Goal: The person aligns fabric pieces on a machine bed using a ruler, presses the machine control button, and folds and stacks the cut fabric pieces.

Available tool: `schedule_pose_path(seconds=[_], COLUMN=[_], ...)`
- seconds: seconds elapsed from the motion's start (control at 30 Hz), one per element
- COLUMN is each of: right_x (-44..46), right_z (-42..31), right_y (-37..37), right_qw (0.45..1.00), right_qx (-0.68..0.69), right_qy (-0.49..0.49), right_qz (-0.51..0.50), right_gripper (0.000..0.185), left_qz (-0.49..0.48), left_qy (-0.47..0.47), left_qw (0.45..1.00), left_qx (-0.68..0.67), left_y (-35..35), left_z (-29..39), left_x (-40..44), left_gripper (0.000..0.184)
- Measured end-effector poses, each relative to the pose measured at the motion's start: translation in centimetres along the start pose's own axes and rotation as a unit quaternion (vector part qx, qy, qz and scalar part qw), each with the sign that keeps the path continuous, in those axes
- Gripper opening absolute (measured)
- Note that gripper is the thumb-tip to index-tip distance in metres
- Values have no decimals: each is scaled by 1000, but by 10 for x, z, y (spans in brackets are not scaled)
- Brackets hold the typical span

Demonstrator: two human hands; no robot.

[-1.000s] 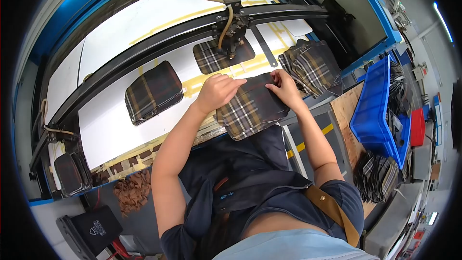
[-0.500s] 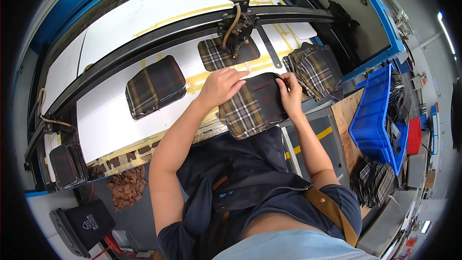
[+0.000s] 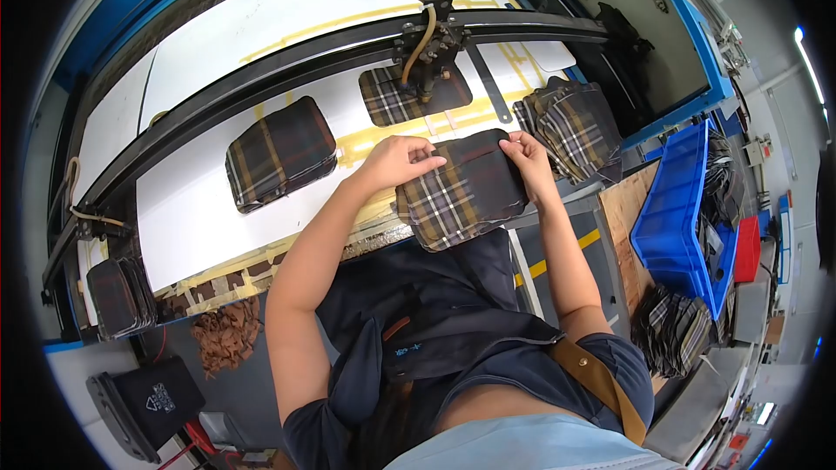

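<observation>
A stack of plaid fabric pieces lies at the front edge of the machine bed, close to my body. My left hand is at the stack's upper left edge, thumb over the top piece and fingers curled at the far edge. At the upper right corner, my right hand pinches the stack's edge between thumb and fingers. Beyond the stack, a single plaid piece lies flat under the machine's cutting head.
Other plaid stacks sit left on the white bed, at its right end and at the far left corner. A black gantry beam crosses the bed. To the right stands a blue bin with dark pieces.
My left hand has drawn back slightly toward me, its fingers now more curled. My right hand has shifted a little on the corner. The stack stays nearly in place.
</observation>
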State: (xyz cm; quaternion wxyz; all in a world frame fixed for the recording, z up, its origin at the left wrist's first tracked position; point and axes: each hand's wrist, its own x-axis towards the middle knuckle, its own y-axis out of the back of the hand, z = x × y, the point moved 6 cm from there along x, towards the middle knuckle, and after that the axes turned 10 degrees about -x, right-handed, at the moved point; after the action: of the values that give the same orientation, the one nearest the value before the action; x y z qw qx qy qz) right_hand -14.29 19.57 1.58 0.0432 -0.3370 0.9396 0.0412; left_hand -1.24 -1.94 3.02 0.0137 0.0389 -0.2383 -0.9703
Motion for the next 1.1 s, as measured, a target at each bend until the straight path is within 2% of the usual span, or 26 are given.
schedule_pose_path(seconds=[0.1, 0.17, 0.27, 0.3, 0.4, 0.53, 0.63, 0.73, 0.83, 0.93, 1.03, 1.1], right_x=[-16, -29, -49, -60, -77, -89, -87, -92, -94, -82, -68, -55], right_z=[-18, -31, -55, -82, -107, -123, -123, -133, -138, -128, -109, -96], right_y=[-1, 0, -6, -18, -38, -45, -41, -37, -25, -19, -13, -7], right_qw=[998, 993, 965, 909, 849, 850, 877, 876, 904, 923, 943, 956], right_qx=[-49, -105, -239, -363, -447, -408, -392, -361, -305, -287, -251, -216], right_qy=[-18, -4, 109, 201, 282, 332, 273, 307, 277, 230, 183, 160], right_qz=[-34, -53, 5, 33, 18, 34, 47, 89, 111, 111, 116, 115], right_gripper=[13, 17, 17, 17, 20, 21, 21, 19, 16, 15, 15, 17], left_qz=[57, 45, 41, 40, -77, -91, -111, -122, -118, -50, -56, -93], left_qy=[-112, -115, -123, -127, -107, -134, -95, -80, -56, -170, -143, -35], left_qw=[992, 991, 990, 990, 983, 986, 986, 989, 991, 982, 974, 980], left_qx=[-19, -55, -57, -49, -124, -50, -85, -11, -8, -69, -166, -175], left_y=[1, 0, -5, -7, -15, -16, -13, -12, -7, -11, -9, -10], left_z=[4, 9, 10, 10, 13, 15, 13, 9, 24, 17, 11, 3], left_x=[0, -2, -6, -6, -3, -5, -6, -5, -12, -8, -3, -2], left_gripper=[41, 39, 41, 42, 42, 41, 40, 44, 46, 43, 36, 31])
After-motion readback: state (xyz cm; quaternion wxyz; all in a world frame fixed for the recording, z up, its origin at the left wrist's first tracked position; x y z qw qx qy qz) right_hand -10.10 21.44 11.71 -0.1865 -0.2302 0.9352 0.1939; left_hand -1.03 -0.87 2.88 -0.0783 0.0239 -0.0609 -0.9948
